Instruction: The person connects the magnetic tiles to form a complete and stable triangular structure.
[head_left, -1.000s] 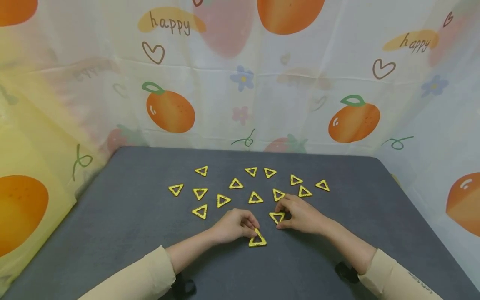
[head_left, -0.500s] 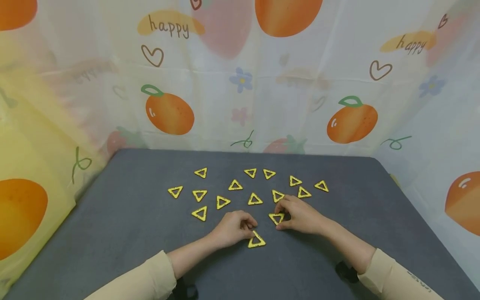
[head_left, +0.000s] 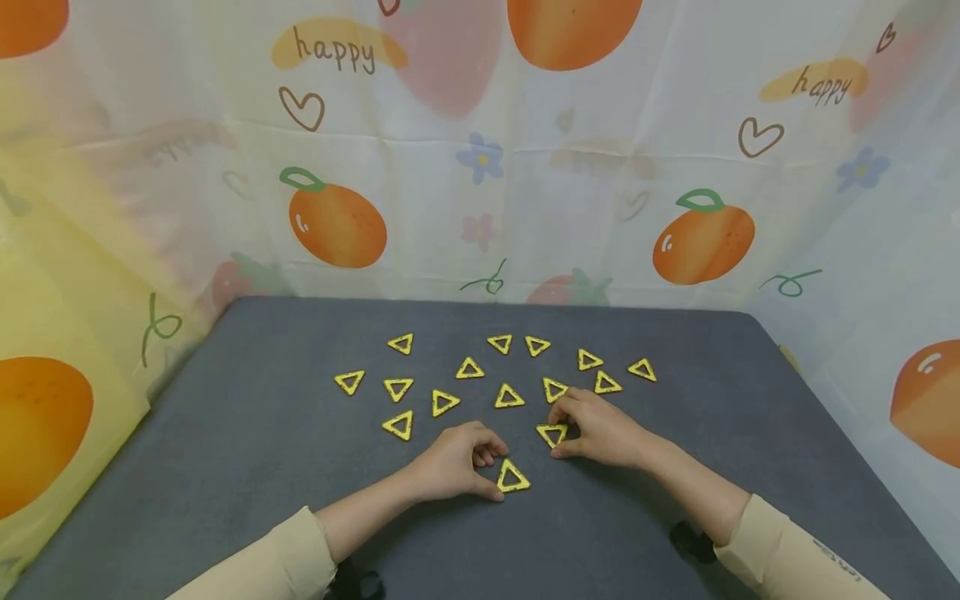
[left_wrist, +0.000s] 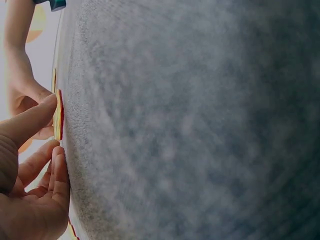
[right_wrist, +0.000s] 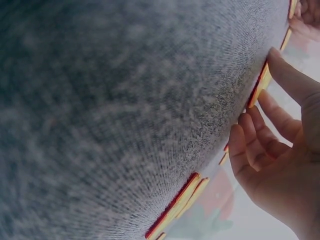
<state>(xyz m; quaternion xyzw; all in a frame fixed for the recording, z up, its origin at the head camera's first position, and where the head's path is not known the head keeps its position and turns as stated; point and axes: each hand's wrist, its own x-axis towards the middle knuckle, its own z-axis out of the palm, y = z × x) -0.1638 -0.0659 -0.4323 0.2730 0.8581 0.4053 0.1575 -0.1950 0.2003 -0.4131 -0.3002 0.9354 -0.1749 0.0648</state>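
Near the front middle of the group, my left hand (head_left: 456, 463) pinches a flat yellow triangle frame (head_left: 515, 487), its thumb at the lower left corner and its fingers by the top corner. In the left wrist view that triangle (left_wrist: 59, 116) appears edge-on, with a red underside, between thumb and index finger. Slightly farther off to the right, my right hand (head_left: 602, 430) holds a second triangle frame (head_left: 551, 429), thumb at its near corner and fingers at its far side. The right wrist view shows this triangle (right_wrist: 259, 88) lying low by the cloth between thumb and index fingertip.
Several more yellow triangle frames (head_left: 398, 434) lie scattered across the far half of the dark grey table (head_left: 262, 467). One triangle frame (head_left: 548, 388) lies right by the right fingertips. A fruit-printed curtain (head_left: 420, 208) hangs behind the table.
My left thumb has slid from the triangle's upper part down to its lower left corner, and the fingers have spread apart. The right hand and its triangle have stayed put.
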